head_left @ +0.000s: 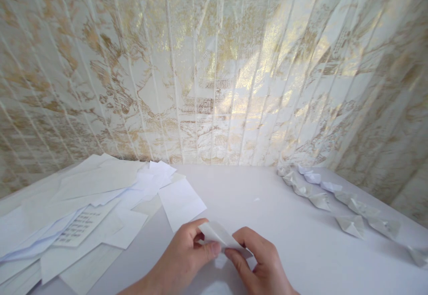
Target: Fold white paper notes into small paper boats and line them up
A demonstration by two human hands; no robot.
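Between both hands, a little above the table, is a small folded piece of white paper (223, 236). My left hand (187, 250) pinches its left end, thumb on the near side and fingers behind. At the paper's right end, my right hand (259, 257) grips it between thumb and forefinger. The fold runs slantwise from upper left to lower right. Part of the paper is hidden by the thumbs and fingers. Just beyond my left hand lies a flat white sheet (182, 201).
A loose heap of paper sheets (100, 181), one with printed text, covers the table's left side. Several folded paper boats (351, 224) stand in rows at the right. A tiny paper scrap (257, 199) lies mid-table (230, 183). A patterned curtain (214, 72) hangs behind.
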